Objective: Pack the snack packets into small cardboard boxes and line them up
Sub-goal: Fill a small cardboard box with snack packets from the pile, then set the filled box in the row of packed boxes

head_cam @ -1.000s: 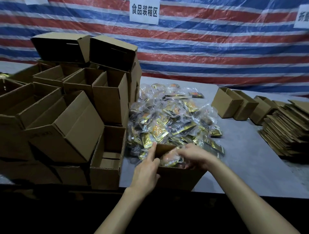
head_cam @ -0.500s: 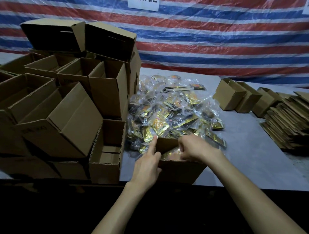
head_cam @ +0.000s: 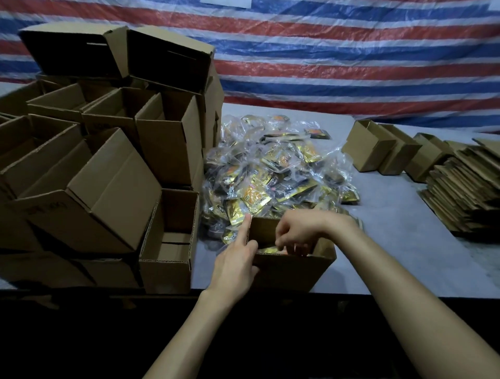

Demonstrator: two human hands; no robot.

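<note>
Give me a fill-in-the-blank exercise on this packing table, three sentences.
The hand reaching into the open box in front is the person's ____ one. To the right of the snack packets, the row of small boxes shows ____ boxes. The tarpaulin behind is striped red, white and ____.
Missing words: right, three, blue.

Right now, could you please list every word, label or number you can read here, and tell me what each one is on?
Nothing here can be read.
The white sign at the top edge: cut off, no characters show.
Dark print on the side of an open box at the left: too blurred to read.
Print on the snack packets: too small and blurred to read.
</note>
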